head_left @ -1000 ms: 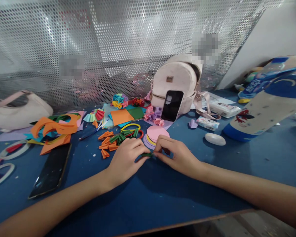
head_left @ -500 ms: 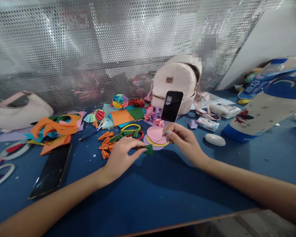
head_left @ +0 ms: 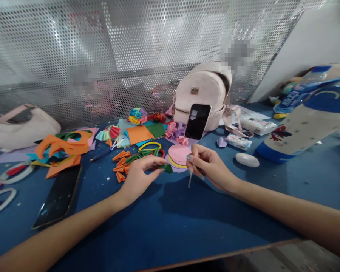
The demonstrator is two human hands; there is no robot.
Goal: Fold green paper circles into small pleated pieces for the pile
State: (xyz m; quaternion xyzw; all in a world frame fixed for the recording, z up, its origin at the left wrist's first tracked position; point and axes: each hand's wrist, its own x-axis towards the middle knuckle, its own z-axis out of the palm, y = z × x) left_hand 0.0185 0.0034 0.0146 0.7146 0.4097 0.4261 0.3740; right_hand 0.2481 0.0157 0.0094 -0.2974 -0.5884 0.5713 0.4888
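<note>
My left hand pinches a small folded green paper piece between thumb and fingers. Across from it, my right hand is closed at the fingertips on a thin clear strip, which hangs down, apart from the green paper. Behind the gap between my hands lie round paper discs, pink on top with yellow and lilac below. Folded orange paper pieces and more green ones are heaped just beyond my left hand, beside yellow-handled scissors.
A phone and white rings like tape rolls lie left, near orange paper scraps. A pale backpack with a phone leaning on it stands behind. At right are a white oval object and a large bottle.
The thin strip stretched from the green paper to my right hand; now it dangles from my right fingers alone. My left hand has tilted the green paper slightly and shifted a little.
</note>
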